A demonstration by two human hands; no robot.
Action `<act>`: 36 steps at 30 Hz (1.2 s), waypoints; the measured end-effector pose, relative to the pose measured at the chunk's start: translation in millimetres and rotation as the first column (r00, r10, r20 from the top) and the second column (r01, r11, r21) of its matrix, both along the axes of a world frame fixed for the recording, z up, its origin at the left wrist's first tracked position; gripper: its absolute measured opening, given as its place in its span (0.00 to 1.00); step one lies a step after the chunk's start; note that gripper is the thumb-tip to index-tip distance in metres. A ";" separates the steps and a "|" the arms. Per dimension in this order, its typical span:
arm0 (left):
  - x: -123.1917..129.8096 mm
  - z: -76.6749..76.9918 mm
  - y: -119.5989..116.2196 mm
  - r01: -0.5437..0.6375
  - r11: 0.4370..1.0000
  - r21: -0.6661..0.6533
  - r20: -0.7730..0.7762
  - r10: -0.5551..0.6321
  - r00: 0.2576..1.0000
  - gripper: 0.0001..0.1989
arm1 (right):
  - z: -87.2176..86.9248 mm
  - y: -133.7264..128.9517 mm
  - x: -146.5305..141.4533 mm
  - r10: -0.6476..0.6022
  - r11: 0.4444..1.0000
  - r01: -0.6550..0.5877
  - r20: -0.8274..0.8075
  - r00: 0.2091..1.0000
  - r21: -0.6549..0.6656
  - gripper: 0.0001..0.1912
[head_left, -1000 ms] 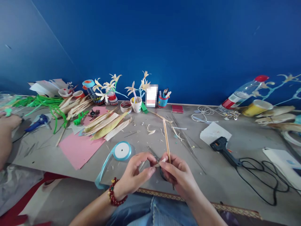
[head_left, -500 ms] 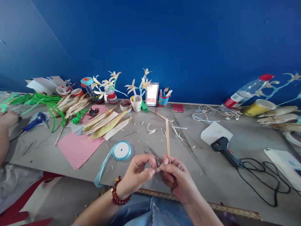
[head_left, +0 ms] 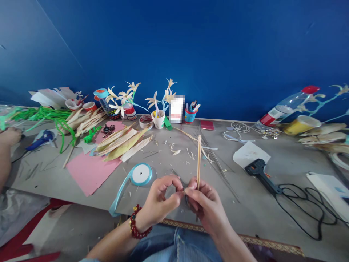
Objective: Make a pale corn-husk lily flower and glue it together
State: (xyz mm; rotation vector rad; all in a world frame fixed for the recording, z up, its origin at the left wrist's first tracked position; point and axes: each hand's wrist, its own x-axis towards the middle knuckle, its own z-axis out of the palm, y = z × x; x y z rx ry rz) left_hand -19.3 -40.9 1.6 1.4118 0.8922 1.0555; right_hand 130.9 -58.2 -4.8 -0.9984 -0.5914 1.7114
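My right hand (head_left: 204,200) is closed around a narrow pale wooden stick (head_left: 199,156), slit lengthwise like joined chopsticks, which stands nearly upright above my fist. My left hand (head_left: 166,196), with a red bead bracelet (head_left: 135,222) at the wrist, has thumb and forefinger pinched close to my right thumb. A small pale strip (head_left: 184,191) spans the gap between the two hands, mostly covered by fingers. Behind my fingertips on the table lies a thin dark metal tool (head_left: 178,176), partly hidden. A spool of blue ribbon (head_left: 141,174) lies left of my hands.
Corn husks (head_left: 124,143) and pink paper (head_left: 91,174) lie to the left. A black glue gun (head_left: 261,176) with a looping cord is at the right. Thin wires (head_left: 218,162) lie beyond my right hand. Husk flowers stand in a paper cup (head_left: 158,119). Another person's hand (head_left: 11,136) is far left.
The stick in my right hand has tilted more upright and shifted slightly right. Less of the pale strip shows between my hands now.
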 end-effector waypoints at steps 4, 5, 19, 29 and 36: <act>-1.1 -4.0 -1.4 0.010 1.000 -0.001 0.093 -0.010 0.996 0.06 | 1.0 1.3 4.2 -0.025 1.000 0.026 -0.060 0.998 0.011 0.17; -3.2 -5.7 -2.1 0.010 1.000 -0.008 0.133 -0.008 0.991 0.06 | 1.5 2.5 6.8 -0.050 0.999 0.051 -0.088 0.995 0.012 0.16; 6.6 -2.3 1.4 -0.026 0.999 -0.041 -0.020 0.025 0.999 0.05 | -3.4 -1.2 4.2 -0.097 0.991 0.094 0.028 0.995 0.092 0.17; -1.2 -13.1 -2.2 -0.053 0.985 -0.165 0.111 0.072 0.991 0.07 | -2.2 1.6 3.6 -0.100 0.994 0.104 -0.100 0.990 0.033 0.14; -6.3 -2.8 -0.4 -0.027 0.999 -0.047 0.011 0.028 1.000 0.06 | -1.1 2.5 5.9 -0.082 0.996 0.083 -0.070 0.994 0.019 0.15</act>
